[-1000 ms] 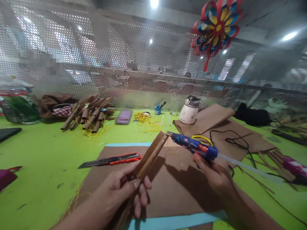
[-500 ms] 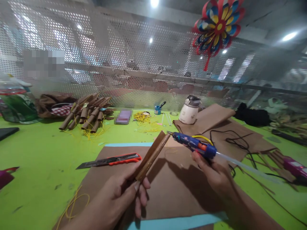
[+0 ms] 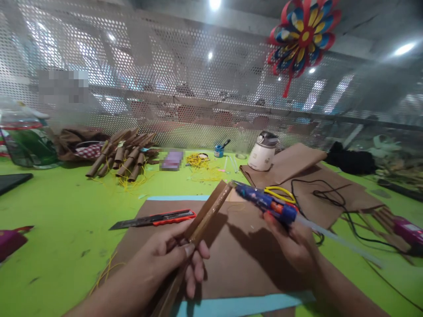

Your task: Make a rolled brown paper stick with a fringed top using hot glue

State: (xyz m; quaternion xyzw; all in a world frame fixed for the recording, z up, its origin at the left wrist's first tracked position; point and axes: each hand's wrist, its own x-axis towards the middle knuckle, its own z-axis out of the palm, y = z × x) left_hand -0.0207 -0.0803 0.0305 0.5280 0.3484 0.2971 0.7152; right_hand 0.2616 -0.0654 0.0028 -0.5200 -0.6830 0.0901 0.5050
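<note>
Head view: left hand (image 3: 165, 255) pinched a paper strip (image 3: 210, 215); at its 2 o'clock, right hand (image 3: 295, 244) curled round a glue gun (image 3: 259, 201). Flask (image 3: 262, 154) markings were illegible.

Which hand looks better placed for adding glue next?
Right, probably: the right hand holds the glue gun, tip close to the upper end of the rolled paper; the left hand holds that paper.

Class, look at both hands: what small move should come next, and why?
Probably lift the glue gun away with the right hand: its nozzle sits at or very near the far end of the brown paper roll, and a shiny line, apparently glue, runs from there towards the left hand.
</note>
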